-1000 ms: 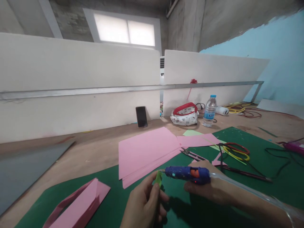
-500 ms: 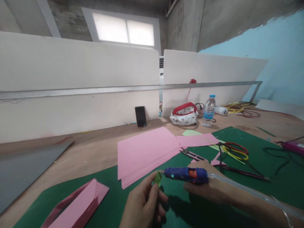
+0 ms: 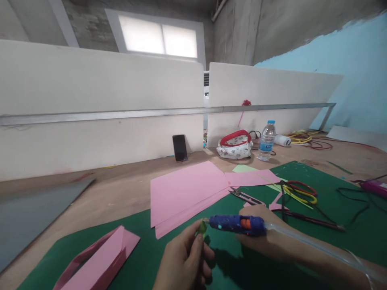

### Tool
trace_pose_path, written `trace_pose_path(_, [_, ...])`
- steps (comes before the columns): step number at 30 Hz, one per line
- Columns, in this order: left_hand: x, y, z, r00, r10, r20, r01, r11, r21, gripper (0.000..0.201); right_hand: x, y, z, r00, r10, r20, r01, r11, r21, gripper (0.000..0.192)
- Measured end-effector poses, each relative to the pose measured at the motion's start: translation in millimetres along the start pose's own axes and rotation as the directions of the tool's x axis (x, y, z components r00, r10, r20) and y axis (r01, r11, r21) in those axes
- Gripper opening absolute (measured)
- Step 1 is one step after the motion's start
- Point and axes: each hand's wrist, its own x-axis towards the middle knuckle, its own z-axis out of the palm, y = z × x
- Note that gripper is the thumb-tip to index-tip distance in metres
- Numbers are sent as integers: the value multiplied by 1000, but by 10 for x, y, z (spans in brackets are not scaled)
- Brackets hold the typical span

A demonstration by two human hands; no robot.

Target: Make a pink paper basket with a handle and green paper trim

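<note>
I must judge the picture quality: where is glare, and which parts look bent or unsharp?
Head view: the window is overexposed white; the metal rail and partitions bow from wide-angle distortion; the left hand and green paper piece look slightly soft; shadows fall weak.

Paper sheets (image 3: 187, 193) lie at twelve o'clock on the mat (image 3: 145, 257); folded paper (image 3: 102, 257) at nine; scissors (image 3: 298, 193) at two. Phone (image 3: 180, 148), pouch (image 3: 235, 147) and bottle (image 3: 267, 141) stand behind, at one.

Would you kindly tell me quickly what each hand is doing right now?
Left hand: closed, pinching a small green paper piece.
Right hand: closed around a blue hot glue gun, nozzle at the green piece.
</note>
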Motion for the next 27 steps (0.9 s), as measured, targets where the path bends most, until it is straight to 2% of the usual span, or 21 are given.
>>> trace_pose_path(4, [1, -26, 12, 1000, -1, 3, 1, 1000, 2, 43, 1, 10, 2, 1000, -18, -6, 18, 1000, -4, 14])
trace_pose_path(11, [-15, 54, -16, 1000, -8, -30, 7, 1000, -18, 50, 5, 36, -3, 1000, -14, 3, 14, 1000, -6, 17])
trace_pose_path(15, [-9, 85, -36, 1000, -18, -25, 17, 999, -39, 47, 27, 80, 10, 999, -14, 29, 15, 1000, -12, 16])
trace_pose_path(22, [12, 78, -37, 999, -31, 7, 32, 998, -54, 42, -22, 64, -69, 996, -83, -29, 81, 994, -67, 14])
trace_pose_path(27, [9, 35, 1, 999, -38, 32, 40, 998, -58, 41, -15, 59, -49, 989, -142, -26, 141, 988, -60, 16])
